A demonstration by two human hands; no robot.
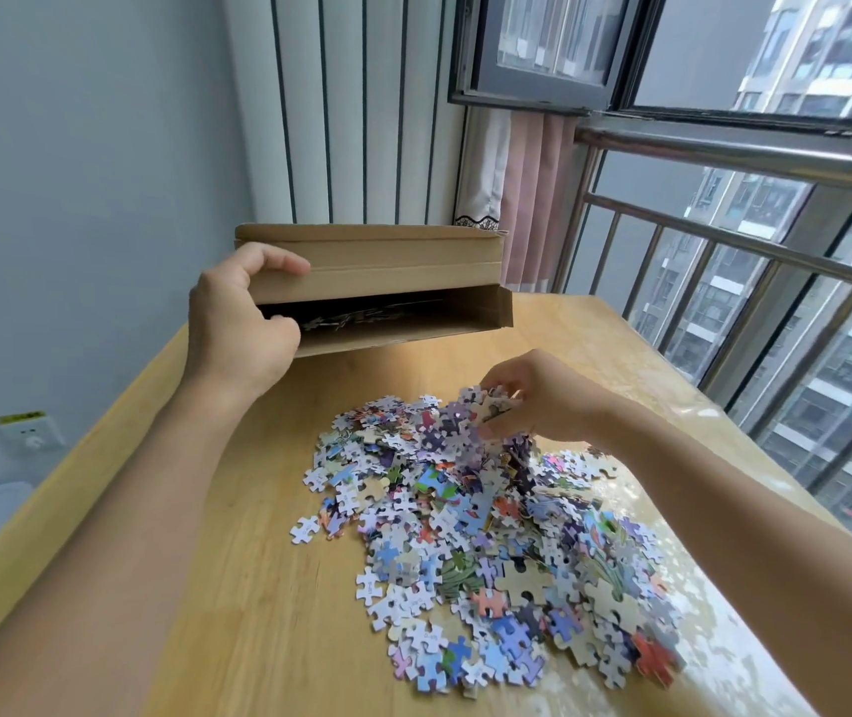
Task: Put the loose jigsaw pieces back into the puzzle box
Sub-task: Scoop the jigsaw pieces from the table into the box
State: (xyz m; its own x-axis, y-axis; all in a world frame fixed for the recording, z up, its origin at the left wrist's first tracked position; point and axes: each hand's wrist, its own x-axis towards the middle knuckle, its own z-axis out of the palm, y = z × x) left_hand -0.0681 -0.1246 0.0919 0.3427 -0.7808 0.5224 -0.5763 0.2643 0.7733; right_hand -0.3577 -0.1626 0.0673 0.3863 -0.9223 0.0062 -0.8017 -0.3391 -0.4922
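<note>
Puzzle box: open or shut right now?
Open. The left hand holds the puzzle box tilted, its dark opening facing the camera with pieces visible inside.

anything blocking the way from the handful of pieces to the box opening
Nothing visible. The right hand grips pieces at the top of the pile; bare table lies between them and the box. The left hand holds the box tilted at its left end, its open slot facing the pile.

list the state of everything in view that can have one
puzzle box: open, tilted, lifted off the table, some pieces inside
left hand: gripping the box's left end
right hand: pinching a bunch of pieces
jigsaw pieces: loose pile on the table
window: swung open
</note>
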